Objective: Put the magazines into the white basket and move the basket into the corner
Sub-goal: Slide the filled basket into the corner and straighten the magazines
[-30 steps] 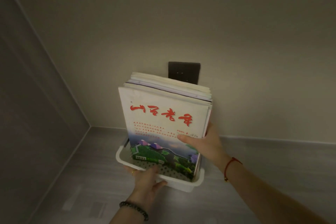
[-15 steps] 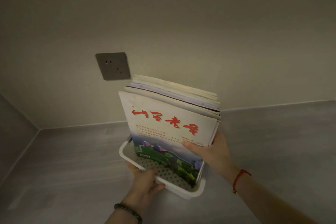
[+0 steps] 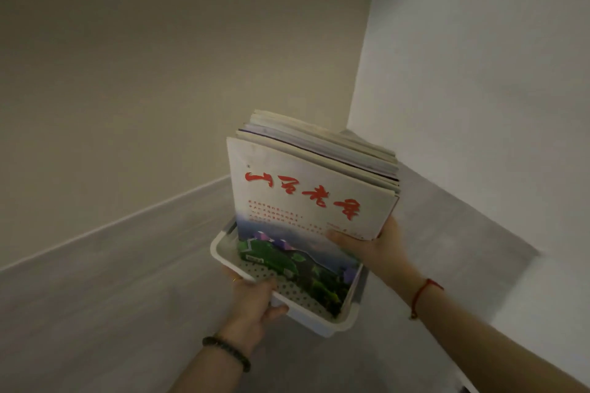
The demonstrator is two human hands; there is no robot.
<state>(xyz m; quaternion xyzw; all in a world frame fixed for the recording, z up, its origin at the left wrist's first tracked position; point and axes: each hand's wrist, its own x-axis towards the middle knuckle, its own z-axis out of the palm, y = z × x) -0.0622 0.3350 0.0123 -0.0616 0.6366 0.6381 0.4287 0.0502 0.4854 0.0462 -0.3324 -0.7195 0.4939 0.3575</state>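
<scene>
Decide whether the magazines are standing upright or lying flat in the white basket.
Upright, leaning slightly: the stack of paper magazines stands on edge in the white perforated plastic basket, tops above its rim.

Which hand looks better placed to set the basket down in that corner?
Probably the left hand: it grips the near rim of the white basket and carries it. The right hand only pinches the upright magazines, steadying them.

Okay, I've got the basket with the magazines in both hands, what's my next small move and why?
Probably carry the white basket forward and set it down in the corner. The magazines already stand in it, your left hand grips its near rim, your right hand steadies them, and the corner shows just beyond them.
</scene>
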